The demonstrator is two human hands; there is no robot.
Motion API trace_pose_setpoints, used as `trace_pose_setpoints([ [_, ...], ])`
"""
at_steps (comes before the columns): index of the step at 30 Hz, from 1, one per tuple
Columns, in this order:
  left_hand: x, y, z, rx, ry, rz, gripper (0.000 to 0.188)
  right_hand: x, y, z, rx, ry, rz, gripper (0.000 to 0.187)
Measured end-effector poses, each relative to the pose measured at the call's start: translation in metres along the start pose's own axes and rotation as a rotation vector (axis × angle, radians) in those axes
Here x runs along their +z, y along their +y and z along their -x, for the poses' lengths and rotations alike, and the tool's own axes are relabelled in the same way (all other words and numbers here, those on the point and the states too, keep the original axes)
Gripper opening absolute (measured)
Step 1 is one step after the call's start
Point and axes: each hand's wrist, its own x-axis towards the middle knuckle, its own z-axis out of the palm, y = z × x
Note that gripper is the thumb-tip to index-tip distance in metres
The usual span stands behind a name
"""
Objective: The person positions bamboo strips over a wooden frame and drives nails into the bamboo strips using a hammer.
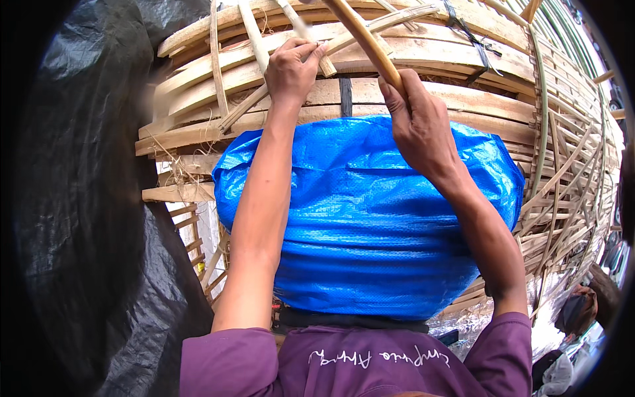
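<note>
My left hand [291,74] is closed over a thin wooden strip [246,109] that lies slantwise across the boards. Its thumb and fingertips press together at the strip; anything small between them is hidden. My right hand [420,122] is wrapped round a smooth wooden handle [362,34], which slants up to the left and leaves the picture at the top, so the tool's head is not visible. Under both hands run several pale boards [463,99] with narrow gaps. Other short strips [253,33] cross them near my left hand.
A blue woven plastic sheet [370,218] covers my lap, up against the boards. Black plastic sheeting [86,198] hangs along the left. Black strapping [479,46] is tied round boards at the upper right. A lattice of thin slats [562,172] spreads down the right side.
</note>
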Motion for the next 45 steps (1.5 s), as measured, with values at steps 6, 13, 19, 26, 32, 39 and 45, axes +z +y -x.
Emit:
trace_pose_setpoints([
  [6,-0.001,-0.002,0.002,-0.042,-0.034,0.003,0.024,0.013,0.023,0.004,0.004,-0.111,0.078,0.020],
  [13,0.002,-0.006,0.001,0.028,0.007,0.014,0.023,0.017,0.031,0.007,0.085,-0.146,0.120,0.019],
  [19,0.002,0.000,0.001,-0.005,0.007,-0.006,0.023,0.006,0.011,0.001,-0.027,-0.027,0.001,0.021],
  [26,-0.001,0.001,0.001,-0.080,-0.028,0.025,0.025,0.007,0.012,0.001,-0.017,-0.071,0.022,0.020],
  [32,0.000,-0.010,0.003,-0.023,-0.015,-0.001,0.025,0.016,0.028,0.003,0.039,-0.129,0.086,0.020],
  [39,0.002,-0.002,0.002,-0.025,0.001,-0.008,0.024,0.012,0.027,0.006,0.044,-0.109,0.112,0.022],
  [45,0.001,0.001,-0.001,-0.021,0.003,0.006,0.023,0.000,0.004,-0.002,-0.047,-0.010,0.007,0.021],
])
